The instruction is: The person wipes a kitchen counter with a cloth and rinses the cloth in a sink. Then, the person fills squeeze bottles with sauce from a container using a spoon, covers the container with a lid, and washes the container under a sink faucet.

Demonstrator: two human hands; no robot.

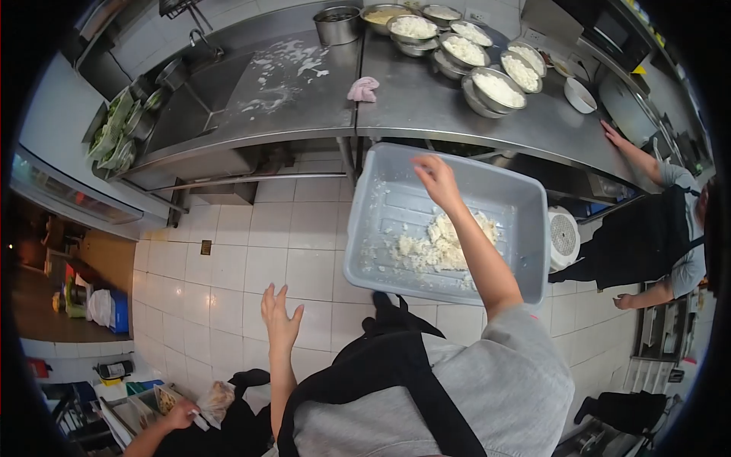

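Observation:
My right hand is over the far part of a large grey plastic tub, its fingers loosely bent, with nothing visible in them. Beneath and beside that forearm, a heap of crumbly white food lies on the tub's bottom, with smaller crumbs scattered to the left. To the left of the tub, my left hand hangs over the tiled floor, fingers spread and holding nothing. Several metal bowls filled with similar white food stand on the steel counter beyond the tub.
A pink cloth lies near the counter's edge, and a metal pot stands behind it. White residue streaks the counter by the sink. One person is at the right with a hand on the counter; another person's hand is at lower left.

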